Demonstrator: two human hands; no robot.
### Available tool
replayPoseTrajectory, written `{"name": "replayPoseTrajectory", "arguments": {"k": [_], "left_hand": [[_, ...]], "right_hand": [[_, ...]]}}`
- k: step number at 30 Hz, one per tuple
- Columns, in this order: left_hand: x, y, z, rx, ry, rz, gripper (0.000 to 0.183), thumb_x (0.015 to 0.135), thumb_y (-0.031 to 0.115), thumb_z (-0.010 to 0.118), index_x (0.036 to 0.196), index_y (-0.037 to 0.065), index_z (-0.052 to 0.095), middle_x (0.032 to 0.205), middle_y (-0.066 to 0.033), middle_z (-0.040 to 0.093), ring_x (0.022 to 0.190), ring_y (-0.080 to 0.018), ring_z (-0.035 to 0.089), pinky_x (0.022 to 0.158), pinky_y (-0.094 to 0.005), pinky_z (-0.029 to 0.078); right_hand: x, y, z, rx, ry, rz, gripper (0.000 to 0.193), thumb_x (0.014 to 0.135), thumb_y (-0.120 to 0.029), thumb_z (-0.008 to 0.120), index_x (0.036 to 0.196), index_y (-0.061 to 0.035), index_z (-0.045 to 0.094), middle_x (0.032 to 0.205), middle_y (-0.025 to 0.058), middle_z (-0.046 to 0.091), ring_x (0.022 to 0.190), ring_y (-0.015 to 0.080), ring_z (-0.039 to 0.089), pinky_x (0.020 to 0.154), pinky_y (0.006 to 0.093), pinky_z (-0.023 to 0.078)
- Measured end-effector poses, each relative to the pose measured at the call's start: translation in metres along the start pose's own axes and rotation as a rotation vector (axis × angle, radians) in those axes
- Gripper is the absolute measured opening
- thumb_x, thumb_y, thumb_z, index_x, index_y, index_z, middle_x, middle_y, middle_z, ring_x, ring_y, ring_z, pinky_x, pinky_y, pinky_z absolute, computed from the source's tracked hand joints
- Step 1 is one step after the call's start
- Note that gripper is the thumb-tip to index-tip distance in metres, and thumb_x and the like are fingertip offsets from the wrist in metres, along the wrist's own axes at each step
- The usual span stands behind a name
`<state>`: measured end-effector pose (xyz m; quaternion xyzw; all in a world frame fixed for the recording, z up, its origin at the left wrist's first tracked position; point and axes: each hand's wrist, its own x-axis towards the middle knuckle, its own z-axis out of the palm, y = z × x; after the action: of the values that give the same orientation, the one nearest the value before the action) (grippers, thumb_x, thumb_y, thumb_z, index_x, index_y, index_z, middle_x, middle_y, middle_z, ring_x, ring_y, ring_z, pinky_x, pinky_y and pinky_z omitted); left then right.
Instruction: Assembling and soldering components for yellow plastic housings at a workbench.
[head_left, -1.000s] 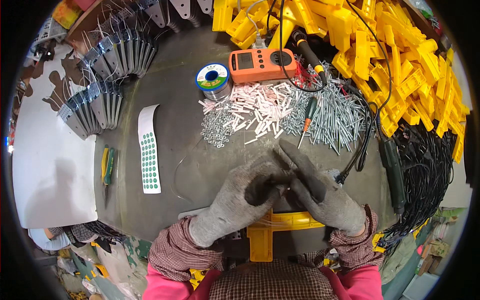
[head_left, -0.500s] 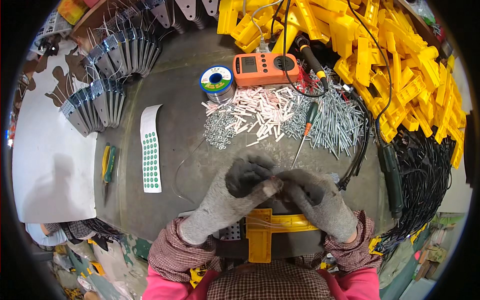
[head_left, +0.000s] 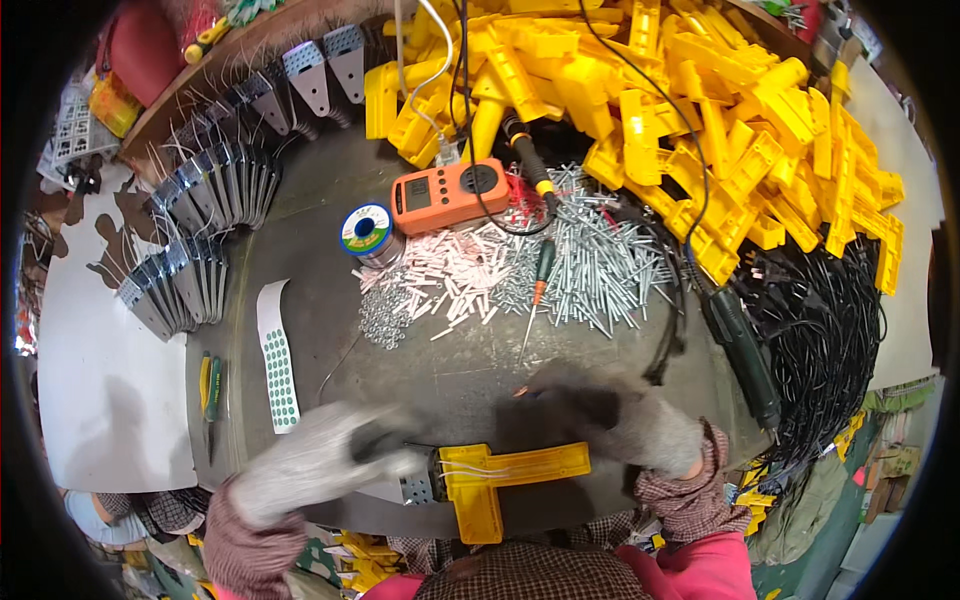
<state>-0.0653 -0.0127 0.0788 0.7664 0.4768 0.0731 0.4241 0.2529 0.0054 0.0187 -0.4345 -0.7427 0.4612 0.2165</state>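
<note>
A yellow T-shaped plastic housing [head_left: 475,505] lies at the near edge of the bench, with thin white wires along it. From its left side sticks out a perforated metal plate [head_left: 420,487]. My left hand [head_left: 335,455], in a grey glove with a dark palm, is beside that plate; motion blurs its fingers. Over the housing's right arm hovers my right hand [head_left: 610,415], gloved the same way and also smeared. Whether either hand holds anything cannot be made out. Beyond the right hand lies a screwdriver [head_left: 541,278] with a green and orange handle, its tip toward me.
Screws [head_left: 600,260], pale sleeves [head_left: 455,270] and nuts [head_left: 384,315] lie in heaps beyond, near a solder spool [head_left: 368,235] and an orange meter [head_left: 450,195]. Yellow housings [head_left: 700,120] pile up far right; a power screwdriver [head_left: 740,350] lies by black cables [head_left: 820,330]. Left: sticker strip [head_left: 277,360], pliers [head_left: 211,395].
My hands, close together half a second ago, have come apart. The left has moved down and left toward the metal plate. The whole view has shifted, and the housing is less covered.
</note>
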Motion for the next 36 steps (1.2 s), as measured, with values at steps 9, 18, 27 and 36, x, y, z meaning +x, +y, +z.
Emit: {"name": "replayPoseTrajectory", "arguments": {"k": [9, 18, 27, 36], "left_hand": [[0.268, 0.066, 0.055, 1.103, 0.523, 0.45, 0.024, 0.084, 0.007, 0.056, 0.107, 0.006, 0.06, 0.089, -0.0073, 0.061, 0.076, -0.021, 0.068, 0.059, -0.033, 0.057], [0.145, 0.063, 0.021, -0.209, 0.562, 0.104, 0.013, 0.087, 0.01, 0.07, 0.096, 0.001, 0.068, 0.089, -0.0052, 0.066, 0.079, -0.0135, 0.062, 0.07, -0.0291, 0.05], [0.06, 0.033, 0.032, -0.892, 0.391, -0.15, 0.019, 0.087, 0.016, 0.069, 0.101, 0.003, 0.068, 0.076, -0.0004, 0.064, 0.061, -0.0043, 0.052, 0.059, -0.0196, 0.043], [0.047, 0.022, 0.037, -0.883, 0.29, -0.105, 0.018, 0.09, 0.011, 0.066, 0.104, 0.0, 0.066, 0.072, 0.0012, 0.063, 0.065, -0.0026, 0.056, 0.057, -0.0189, 0.046]], "right_hand": [[0.015, -0.007, 0.003, 0.039, -0.179, -0.109, 0.037, 0.095, -0.034, 0.06, 0.119, -0.006, 0.062, 0.1, 0.0157, 0.067, 0.09, 0.0319, 0.066, 0.077, 0.0399, 0.052], [0.029, 0.022, 0.01, 0.543, 0.272, 0.107, 0.027, 0.1, -0.024, 0.054, 0.117, -0.003, 0.058, 0.088, -0.0003, 0.062, 0.074, 0.0057, 0.052, 0.07, 0.0211, 0.046], [0.024, -0.015, 0.023, 0.428, 0.014, 0.157, 0.026, 0.09, -0.026, 0.068, 0.098, -0.0017, 0.07, 0.081, 0.0009, 0.061, 0.074, 0.0101, 0.055, 0.071, 0.0269, 0.047], [0.029, -0.029, 0.027, 0.039, 0.288, -0.211, 0.033, 0.08, -0.011, 0.08, 0.11, -0.004, 0.068, 0.083, 0.0023, 0.061, 0.081, 0.0109, 0.058, 0.069, 0.0256, 0.047]]}}
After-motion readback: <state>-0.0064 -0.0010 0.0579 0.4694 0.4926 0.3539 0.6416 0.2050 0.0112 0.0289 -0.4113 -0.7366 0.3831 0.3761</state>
